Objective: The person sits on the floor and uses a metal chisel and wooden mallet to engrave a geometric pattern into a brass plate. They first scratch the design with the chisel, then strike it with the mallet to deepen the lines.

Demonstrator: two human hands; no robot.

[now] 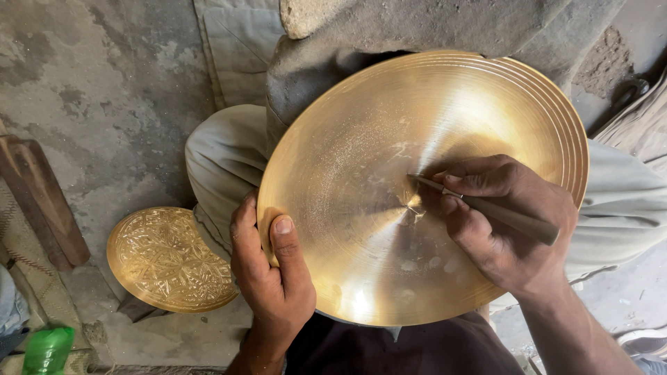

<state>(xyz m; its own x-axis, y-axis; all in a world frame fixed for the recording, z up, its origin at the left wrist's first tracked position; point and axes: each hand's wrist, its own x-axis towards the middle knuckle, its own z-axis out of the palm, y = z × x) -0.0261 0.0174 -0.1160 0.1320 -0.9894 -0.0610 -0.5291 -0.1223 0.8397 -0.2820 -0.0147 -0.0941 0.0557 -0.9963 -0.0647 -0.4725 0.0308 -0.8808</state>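
Across the lap of the seated person: one large plain brass dish [389, 201], round, polished, rim grooved with concentric rings, tilted against a grey stone block [417, 28]. Left hand [271, 278] clamps the dish's lower-left edge, thumb pressed on the face, fingers [244, 239] curled behind the rim. Right hand [507, 222] lies over the dish's right half, fingers pinching a wooden-handled metal scriber [479, 205], tip touching the dish's centre. On the concrete floor [104, 90], left of the knee: one smaller engraved brass plate [170, 260]; a wooden plank [42, 198] farther left; a green plastic bottle [47, 351] at the bottom-left corner.
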